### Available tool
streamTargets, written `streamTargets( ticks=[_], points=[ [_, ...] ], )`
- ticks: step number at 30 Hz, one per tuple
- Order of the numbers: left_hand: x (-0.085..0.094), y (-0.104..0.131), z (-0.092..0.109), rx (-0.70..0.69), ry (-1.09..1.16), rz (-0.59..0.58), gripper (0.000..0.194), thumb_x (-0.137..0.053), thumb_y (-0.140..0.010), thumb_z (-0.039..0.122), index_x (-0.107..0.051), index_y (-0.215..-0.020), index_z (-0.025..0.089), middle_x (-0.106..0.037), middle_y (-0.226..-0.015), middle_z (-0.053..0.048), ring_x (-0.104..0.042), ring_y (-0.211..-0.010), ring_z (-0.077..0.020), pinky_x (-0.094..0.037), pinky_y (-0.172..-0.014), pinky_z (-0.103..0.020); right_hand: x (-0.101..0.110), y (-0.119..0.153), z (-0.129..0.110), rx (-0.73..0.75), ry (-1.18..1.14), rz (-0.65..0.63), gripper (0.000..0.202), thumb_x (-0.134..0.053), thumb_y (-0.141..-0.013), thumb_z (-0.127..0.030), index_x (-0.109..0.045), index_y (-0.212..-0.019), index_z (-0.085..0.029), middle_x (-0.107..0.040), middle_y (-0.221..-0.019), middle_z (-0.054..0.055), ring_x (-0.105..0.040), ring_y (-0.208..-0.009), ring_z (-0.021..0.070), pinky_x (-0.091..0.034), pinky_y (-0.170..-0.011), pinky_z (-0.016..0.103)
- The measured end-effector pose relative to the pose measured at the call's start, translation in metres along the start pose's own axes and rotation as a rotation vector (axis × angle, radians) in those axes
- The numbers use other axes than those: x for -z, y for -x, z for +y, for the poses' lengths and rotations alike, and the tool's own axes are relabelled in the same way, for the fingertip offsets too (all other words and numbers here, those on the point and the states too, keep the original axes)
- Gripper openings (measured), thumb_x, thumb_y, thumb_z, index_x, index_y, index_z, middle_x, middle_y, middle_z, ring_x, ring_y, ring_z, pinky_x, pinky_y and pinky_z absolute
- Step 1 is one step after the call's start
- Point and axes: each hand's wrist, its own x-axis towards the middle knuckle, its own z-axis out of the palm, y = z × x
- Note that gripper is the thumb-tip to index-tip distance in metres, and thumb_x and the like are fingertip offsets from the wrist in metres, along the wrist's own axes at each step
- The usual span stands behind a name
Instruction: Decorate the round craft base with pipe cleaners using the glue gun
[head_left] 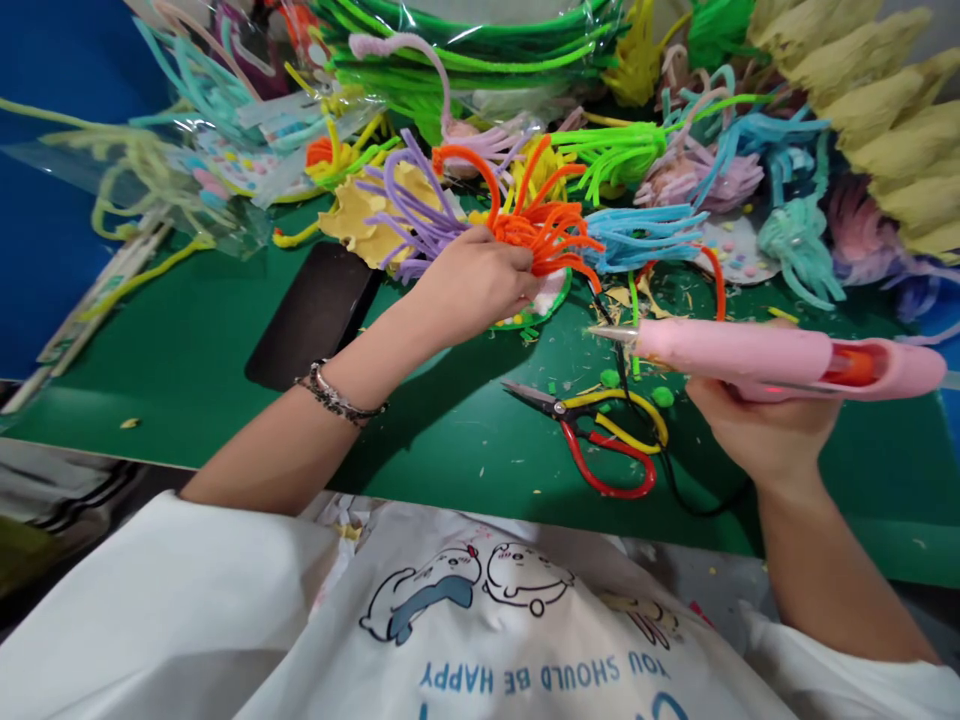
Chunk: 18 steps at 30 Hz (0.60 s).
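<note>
My left hand (pixel 480 282), a bracelet on its wrist, has its fingers bent around the base of a bundle of orange pipe cleaners (pixel 544 232). Beneath these fingers lies a round white piece with a green rim (pixel 553 300) and small coloured dots. My right hand (pixel 761 425) grips a pink glue gun (pixel 735 348), its metal tip pointing left toward the round piece but apart from it. Purple pipe cleaners (pixel 420 215) are just left of the orange bundle, and blue ones (pixel 641 238) just right of it.
Scissors (pixel 559 408) with red and yellow handles lie in front of the hands, near a black cord (pixel 667 480). A black phone (pixel 313 312) rests on the green table (pixel 172 390) at the left. Pipe cleaners in many colours (pixel 465 60) crowd the back; cream crepe paper (pixel 862 110) is at back right.
</note>
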Motion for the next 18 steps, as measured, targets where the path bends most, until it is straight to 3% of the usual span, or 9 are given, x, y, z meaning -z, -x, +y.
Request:
streamTargets(
  ticks=[6,18],
  points=[
    [0.0007,-0.0012,0.0017,-0.057,-0.134,-0.099,0.029,-0.047,-0.098,0.024,-0.073,-0.087,0.017,-0.069,-0.082,-0.005,-0.063,-0.075,-0.0179,-0.041,-0.080,-0.035,0.0017,-0.0005,-0.0002,0.015,0.024,-0.022,0.021,-0.072,-0.073,-0.027,-0.053,-0.082,-0.027,-0.058,-0.071,-0.004,-0.060,-0.062,0.0164,-0.048,-0.055,0.030],
    [-0.0021,-0.0012,-0.0007,-0.095,-0.106,-0.086,0.035,-0.042,-0.098,0.024,-0.074,-0.087,0.018,-0.069,-0.082,-0.006,-0.062,-0.072,-0.0183,-0.040,-0.075,-0.035,0.0003,0.0002,0.0019,0.015,-0.001,-0.014,0.021,-0.072,-0.074,-0.028,-0.053,-0.082,-0.028,-0.057,-0.070,-0.004,-0.059,-0.060,0.0161,-0.048,-0.053,0.029]
  ],
)
